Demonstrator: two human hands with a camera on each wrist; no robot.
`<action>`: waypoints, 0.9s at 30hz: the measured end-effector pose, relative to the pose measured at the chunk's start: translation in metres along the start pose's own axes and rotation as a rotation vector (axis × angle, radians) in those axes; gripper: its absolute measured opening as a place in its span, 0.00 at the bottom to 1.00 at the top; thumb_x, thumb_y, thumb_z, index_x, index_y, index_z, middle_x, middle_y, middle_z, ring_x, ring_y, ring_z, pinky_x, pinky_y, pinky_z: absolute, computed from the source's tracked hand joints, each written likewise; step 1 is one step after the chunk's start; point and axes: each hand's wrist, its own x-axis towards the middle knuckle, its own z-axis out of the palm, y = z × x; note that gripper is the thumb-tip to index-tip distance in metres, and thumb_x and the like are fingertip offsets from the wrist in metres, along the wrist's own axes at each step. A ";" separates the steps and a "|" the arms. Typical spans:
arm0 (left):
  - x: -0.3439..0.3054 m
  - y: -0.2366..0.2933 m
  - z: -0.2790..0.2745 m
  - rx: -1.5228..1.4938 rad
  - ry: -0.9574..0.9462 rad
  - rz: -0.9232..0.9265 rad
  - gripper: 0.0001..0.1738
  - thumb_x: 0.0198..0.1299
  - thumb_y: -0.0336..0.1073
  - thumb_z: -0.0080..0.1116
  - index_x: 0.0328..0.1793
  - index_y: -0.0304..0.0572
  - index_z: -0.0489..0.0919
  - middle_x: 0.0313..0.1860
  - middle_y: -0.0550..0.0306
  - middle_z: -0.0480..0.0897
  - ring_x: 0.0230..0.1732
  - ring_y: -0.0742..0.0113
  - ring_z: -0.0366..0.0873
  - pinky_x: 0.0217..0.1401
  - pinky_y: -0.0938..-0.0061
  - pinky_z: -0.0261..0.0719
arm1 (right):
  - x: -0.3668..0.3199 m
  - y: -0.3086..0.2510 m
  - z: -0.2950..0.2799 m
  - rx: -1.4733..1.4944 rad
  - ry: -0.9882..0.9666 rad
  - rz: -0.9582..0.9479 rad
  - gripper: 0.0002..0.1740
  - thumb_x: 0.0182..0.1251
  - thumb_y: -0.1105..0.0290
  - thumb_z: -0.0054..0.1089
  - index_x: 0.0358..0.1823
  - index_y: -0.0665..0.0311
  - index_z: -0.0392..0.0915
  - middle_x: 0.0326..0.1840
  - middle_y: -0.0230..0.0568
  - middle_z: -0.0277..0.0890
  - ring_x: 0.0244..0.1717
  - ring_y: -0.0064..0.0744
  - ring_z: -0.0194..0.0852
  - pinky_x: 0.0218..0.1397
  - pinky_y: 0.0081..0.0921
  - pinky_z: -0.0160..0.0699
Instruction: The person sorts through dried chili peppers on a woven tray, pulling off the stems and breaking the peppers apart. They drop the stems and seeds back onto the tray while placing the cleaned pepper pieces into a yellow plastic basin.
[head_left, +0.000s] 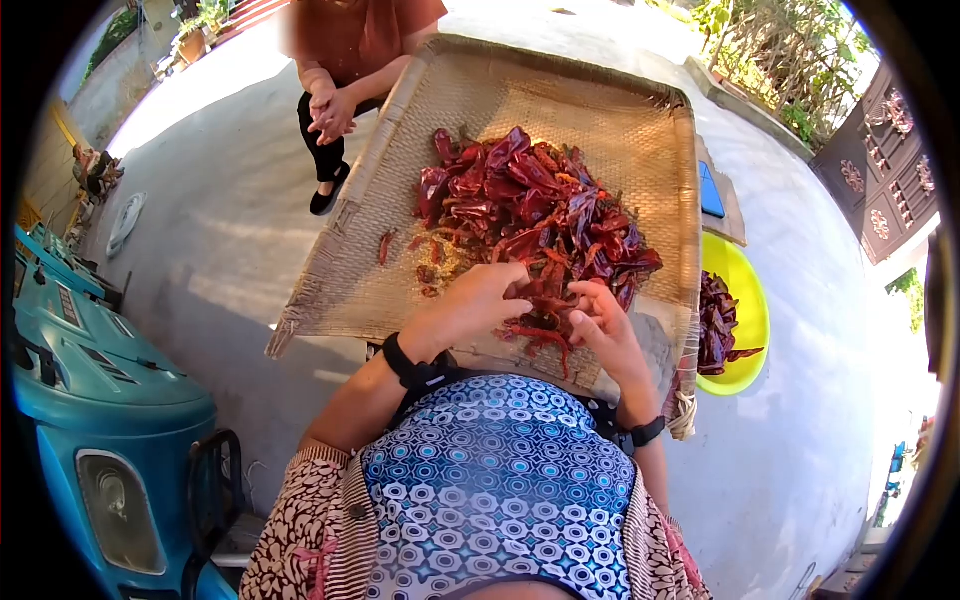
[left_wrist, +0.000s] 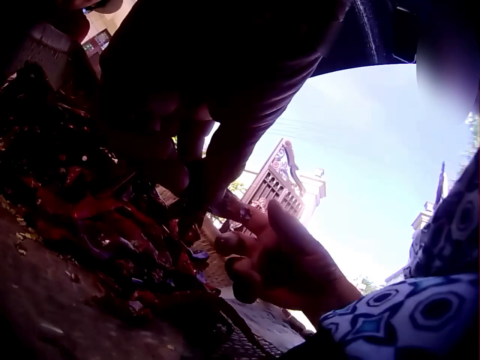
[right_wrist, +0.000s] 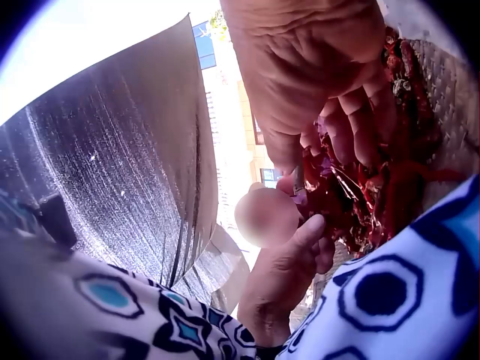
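While your left hand (head_left: 476,306) and right hand (head_left: 609,338) are at the red peppers (head_left: 510,195) on the woven tray (head_left: 605,112), what either grip holds cannot be told; a hasty sweep may spill some over its near edge

Sunlit and bowed toward black edges in the head view. Murkily backlit by glaring sky (left_wrist: 367,135) at left wrist.

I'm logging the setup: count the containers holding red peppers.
2: the woven tray, with red peppers piled on it, and the yellow basin past its right edge, partly hidden by it. More may be hidden beneath the tray.
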 end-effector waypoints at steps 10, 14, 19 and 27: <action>0.006 -0.012 0.014 -0.474 0.056 -0.194 0.15 0.71 0.46 0.54 0.47 0.40 0.75 0.33 0.64 0.76 0.28 0.75 0.77 0.31 0.78 0.73 | -0.003 0.017 0.001 -0.006 -0.032 0.096 0.08 0.74 0.68 0.56 0.46 0.64 0.76 0.31 0.29 0.77 0.28 0.15 0.72 0.32 0.15 0.71; 0.001 -0.006 0.005 -0.393 0.116 -0.219 0.12 0.72 0.41 0.50 0.51 0.40 0.74 0.34 0.61 0.78 0.29 0.75 0.80 0.28 0.78 0.73 | -0.008 0.017 -0.026 0.134 0.157 0.051 0.09 0.75 0.66 0.54 0.46 0.64 0.77 0.31 0.30 0.77 0.26 0.17 0.72 0.32 0.16 0.72; 0.000 -0.016 0.003 -0.236 0.216 -0.079 0.14 0.67 0.34 0.55 0.55 0.35 0.75 0.40 0.51 0.81 0.32 0.67 0.80 0.36 0.71 0.79 | -0.018 0.022 -0.076 0.742 0.592 -0.082 0.13 0.76 0.63 0.51 0.54 0.62 0.74 0.35 0.30 0.77 0.27 0.19 0.70 0.32 0.18 0.72; 0.005 0.013 0.014 -0.074 -0.092 0.040 0.11 0.63 0.33 0.59 0.49 0.35 0.79 0.37 0.54 0.83 0.39 0.67 0.81 0.41 0.72 0.78 | -0.001 0.010 -0.013 0.035 0.024 0.007 0.12 0.75 0.67 0.54 0.54 0.63 0.74 0.34 0.31 0.77 0.26 0.18 0.71 0.31 0.17 0.71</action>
